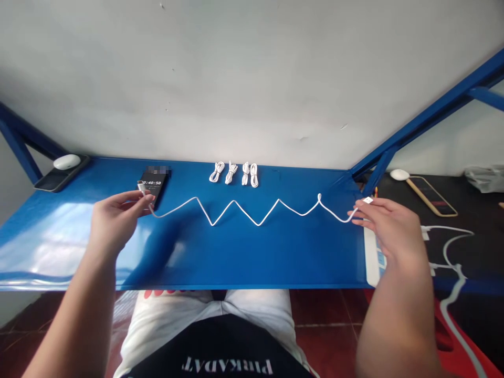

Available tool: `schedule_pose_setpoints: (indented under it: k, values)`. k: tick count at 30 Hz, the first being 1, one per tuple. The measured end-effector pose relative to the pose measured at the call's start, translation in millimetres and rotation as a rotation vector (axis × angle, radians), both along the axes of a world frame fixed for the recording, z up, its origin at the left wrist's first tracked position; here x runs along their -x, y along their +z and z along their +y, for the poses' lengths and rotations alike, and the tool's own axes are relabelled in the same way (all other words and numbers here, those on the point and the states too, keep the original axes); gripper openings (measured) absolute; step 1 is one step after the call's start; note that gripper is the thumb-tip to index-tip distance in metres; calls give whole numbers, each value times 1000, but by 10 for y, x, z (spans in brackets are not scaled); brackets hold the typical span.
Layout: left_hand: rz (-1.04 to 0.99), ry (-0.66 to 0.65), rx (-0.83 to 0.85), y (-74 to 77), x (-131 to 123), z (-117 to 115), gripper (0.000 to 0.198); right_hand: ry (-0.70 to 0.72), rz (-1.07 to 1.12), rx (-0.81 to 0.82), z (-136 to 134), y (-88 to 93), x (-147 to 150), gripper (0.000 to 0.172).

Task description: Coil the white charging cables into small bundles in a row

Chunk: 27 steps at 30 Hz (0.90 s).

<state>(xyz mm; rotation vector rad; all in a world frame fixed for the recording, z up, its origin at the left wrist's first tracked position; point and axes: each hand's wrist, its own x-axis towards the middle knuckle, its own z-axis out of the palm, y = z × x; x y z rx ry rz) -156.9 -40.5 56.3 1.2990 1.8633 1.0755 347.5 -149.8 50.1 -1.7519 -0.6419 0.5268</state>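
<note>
A white charging cable (258, 224) stretches in zigzag kinks between my two hands above the blue table. At the left, my left hand (120, 218) pinches one end just below its connector. On the other side, my right hand (388, 223) grips the opposite end, whose plug shows its square face above the fingers. Behind the cable's middle lie several coiled white cables (231, 173) in a row near the wall. A dark phone (154, 181) with a running time display lies just beyond my left hand.
The blue table (291, 257) meets a pale wall. At far left, a white rounded object (66, 161) rests on a dark device. Right of the table are a white power strip (370, 257) partly behind my right arm, another phone (431, 196) and loose white cords (449, 304). Blue metal braces flank both sides.
</note>
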Motion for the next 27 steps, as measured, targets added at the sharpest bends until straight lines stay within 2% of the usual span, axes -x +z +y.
schedule_pose_setpoints:
  k: [5,9,12,15,18,21,27]
  values:
    - [-123,-144,-16,-188,-140,-39,35,180,117,28,4,-30,149,38]
    - [-125,-137,-10,-160,-137,-28,39,208,113,12,-1,37,242,36]
    - [-98,-62,-40,-77,-19,4,44,121,41,-66,-52,79,203,32]
    - [-14,11,-98,-29,157,26,40,-26,-43,-88,-144,75,73,30]
    - [56,73,-140,-37,335,31,37,-158,-77,-112,-244,29,-107,29]
    - [43,117,-212,-70,461,32,30,-265,-131,-167,-313,-28,-269,30]
    - [26,113,-262,-127,563,22,27,-319,-170,-234,-315,-66,-366,28]
